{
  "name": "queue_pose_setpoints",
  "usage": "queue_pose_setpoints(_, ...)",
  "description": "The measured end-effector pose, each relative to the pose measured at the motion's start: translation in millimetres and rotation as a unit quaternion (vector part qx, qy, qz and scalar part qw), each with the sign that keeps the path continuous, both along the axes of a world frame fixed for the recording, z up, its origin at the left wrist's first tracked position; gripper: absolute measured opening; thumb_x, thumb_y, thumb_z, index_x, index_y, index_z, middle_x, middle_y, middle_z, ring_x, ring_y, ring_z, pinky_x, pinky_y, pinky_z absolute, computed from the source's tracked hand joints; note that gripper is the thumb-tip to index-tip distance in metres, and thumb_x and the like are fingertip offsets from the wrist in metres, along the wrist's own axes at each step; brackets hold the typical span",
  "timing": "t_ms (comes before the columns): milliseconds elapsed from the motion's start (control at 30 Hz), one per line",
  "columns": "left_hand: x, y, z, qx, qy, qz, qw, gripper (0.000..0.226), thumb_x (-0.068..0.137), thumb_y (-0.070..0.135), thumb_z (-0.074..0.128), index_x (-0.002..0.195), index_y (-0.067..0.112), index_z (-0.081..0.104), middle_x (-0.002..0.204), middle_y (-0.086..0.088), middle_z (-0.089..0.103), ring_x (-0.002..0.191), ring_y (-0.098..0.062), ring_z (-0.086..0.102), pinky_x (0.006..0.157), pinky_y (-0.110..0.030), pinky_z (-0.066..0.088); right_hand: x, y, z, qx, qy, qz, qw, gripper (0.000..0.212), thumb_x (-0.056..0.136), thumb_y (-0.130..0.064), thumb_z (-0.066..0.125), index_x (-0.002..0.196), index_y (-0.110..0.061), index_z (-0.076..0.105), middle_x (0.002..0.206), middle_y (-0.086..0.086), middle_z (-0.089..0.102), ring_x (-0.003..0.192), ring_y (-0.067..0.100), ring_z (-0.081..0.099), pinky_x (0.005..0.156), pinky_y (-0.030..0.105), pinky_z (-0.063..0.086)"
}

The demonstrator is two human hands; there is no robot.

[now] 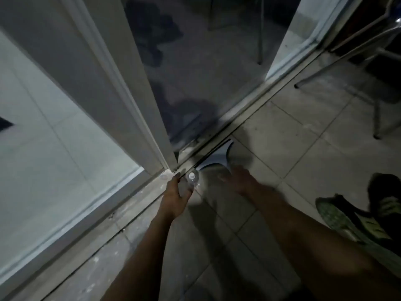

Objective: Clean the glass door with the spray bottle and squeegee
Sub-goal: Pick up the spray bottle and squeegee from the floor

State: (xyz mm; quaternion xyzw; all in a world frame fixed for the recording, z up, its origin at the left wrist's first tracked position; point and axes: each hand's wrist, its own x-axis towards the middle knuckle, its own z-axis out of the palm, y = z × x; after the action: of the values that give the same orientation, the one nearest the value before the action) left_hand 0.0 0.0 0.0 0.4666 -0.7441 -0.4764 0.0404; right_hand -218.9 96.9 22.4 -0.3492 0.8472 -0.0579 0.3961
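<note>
My left hand (176, 195) had its fingers curled round the bottle (192, 180), which stood upright on the floor by the door (195, 61) track, cap up. My right hand (237, 179), fingers spread and holding nothing, hovered beside the squeegee (219, 156). Its blade lay along the track, and I judged a grip on its near end best.

1. Your bottle (192, 179) is clear plastic, seen from above with its pale top facing you; it is upright at the foot of the door, just beside the frame's lower corner.
2. Your squeegee (219, 157) is white with a dark blade edge; it lies low against the door's bottom track, just right of the bottle.
3. The door (195, 61) is a dark glass pane in a white frame, streaked and cloudy near its bottom edge.
</note>
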Motion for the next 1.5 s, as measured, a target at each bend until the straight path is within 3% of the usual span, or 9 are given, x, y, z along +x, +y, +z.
queue_pose_setpoints(133, -12, -2, -47, -0.018, 0.022, 0.04, 0.999, 0.083, 0.091, 0.052, 0.067, 0.158, 0.022, 0.026, 0.157, -0.006, 0.038, 0.14, -0.022, 0.041, 0.11, -0.033, 0.036, -11, -11, -53, -0.009, -0.002, -0.036, 0.999, 0.077, 0.102, -0.052, 0.046, 0.161, -0.014, 0.012, 0.165, 0.017, 0.017, 0.151, 0.033, 0.021, 0.121, 0.044, 0.023)
queue_pose_setpoints(300, -24, 2, -85, -0.003, 0.077, 0.046, 0.996, 0.08, 0.09, 0.05, 0.07, 0.155, 0.027, 0.03, 0.153, -0.005, 0.043, 0.135, -0.027, 0.047, 0.104, -0.054, 0.049, -15, -14, -102, -0.048, 0.048, -0.089, 0.994, 0.078, 0.102, -0.058, 0.038, 0.159, -0.009, 0.019, 0.164, 0.017, 0.023, 0.149, 0.033, 0.026, 0.12, 0.042, 0.026)
queue_pose_setpoints(600, -36, 3, -101, -0.031, 0.097, 0.06, 0.993, 0.033, 0.101, 0.041, 0.054, 0.125, 0.019, 0.055, 0.117, -0.003, 0.067, 0.102, -0.02, 0.067, 0.088, -0.051, 0.056, -28, -18, -137, -0.044, 0.075, -0.093, 0.992, 0.066, 0.105, -0.048, 0.042, 0.156, -0.008, 0.029, 0.157, 0.017, 0.036, 0.142, 0.035, 0.037, 0.116, 0.044, 0.031)
queue_pose_setpoints(700, -41, 3, -96, -0.043, 0.094, 0.057, 0.993, 0.031, 0.102, 0.039, 0.05, 0.124, 0.018, 0.052, 0.114, -0.004, 0.067, 0.099, -0.019, 0.066, 0.086, -0.045, 0.058, -26, -18, -135, -0.061, 0.0, -0.142, 0.988, 0.054, 0.109, -0.04, 0.035, 0.156, -0.012, 0.03, 0.158, 0.014, 0.036, 0.142, 0.032, 0.038, 0.116, 0.042, 0.031)
queue_pose_setpoints(800, -47, 2, -78, -0.043, 0.087, 0.062, 0.993, 0.036, 0.103, 0.042, 0.048, 0.128, 0.016, 0.049, 0.113, -0.004, 0.066, 0.092, -0.013, 0.065, 0.071, -0.022, 0.054, -20, -14, -118, -0.076, -0.025, -0.176, 0.981, 0.053, 0.107, -0.038, 0.041, 0.152, -0.011, 0.037, 0.15, 0.017, 0.045, 0.135, 0.037, 0.046, 0.113, 0.047, 0.037)
queue_pose_setpoints(867, -50, 2, -67, -0.039, 0.089, 0.067, 0.993, 0.042, 0.103, 0.046, 0.044, 0.131, 0.014, 0.047, 0.112, -0.005, 0.066, 0.094, -0.017, 0.066, 0.07, -0.019, 0.048, -20, -12, -108, -0.088, -0.031, -0.19, 0.977, 0.048, 0.106, -0.03, 0.044, 0.147, -0.006, 0.04, 0.145, 0.021, 0.049, 0.131, 0.038, 0.049, 0.11, 0.046, 0.04)
queue_pose_setpoints(1100, -48, 15, 93, -0.006, 0.11, 0.077, 0.991, 0.036, 0.102, 0.052, 0.04, 0.122, 0.022, 0.044, 0.108, -0.003, 0.064, 0.094, -0.022, 0.064, 0.074, -0.027, 0.046, -13, 11, 57, -0.092, -0.038, -0.198, 0.975, 0.046, 0.108, -0.026, 0.039, 0.147, -0.003, 0.037, 0.145, 0.022, 0.048, 0.13, 0.038, 0.049, 0.102, 0.037, 0.04)
queue_pose_setpoints(1334, -33, 32, 299, -0.011, 0.151, 0.086, 0.985, 0.022, 0.106, 0.044, 0.04, 0.121, 0.031, 0.049, 0.1, 0.014, 0.062, 0.09, 0.002, 0.063, 0.073, -0.018, 0.049, 13, 26, 260, -0.127, -0.083, -0.252, 0.956, 0.048, 0.107, -0.033, 0.041, 0.148, -0.008, 0.036, 0.141, 0.021, 0.051, 0.119, 0.039, 0.055, 0.084, 0.038, 0.041)
queue_pose_setpoints(1500, -11, 47, 456, 0.0, 0.194, 0.104, 0.976, 0.037, 0.103, 0.051, 0.037, 0.129, 0.027, 0.05, 0.117, -0.001, 0.066, 0.099, -0.01, 0.067, 0.081, -0.019, 0.053, 43, 37, 402, -0.198, -0.089, -0.256, 0.942, 0.047, 0.107, -0.031, 0.043, 0.149, -0.01, 0.038, 0.14, 0.022, 0.053, 0.119, 0.04, 0.054, 0.091, 0.041, 0.044)
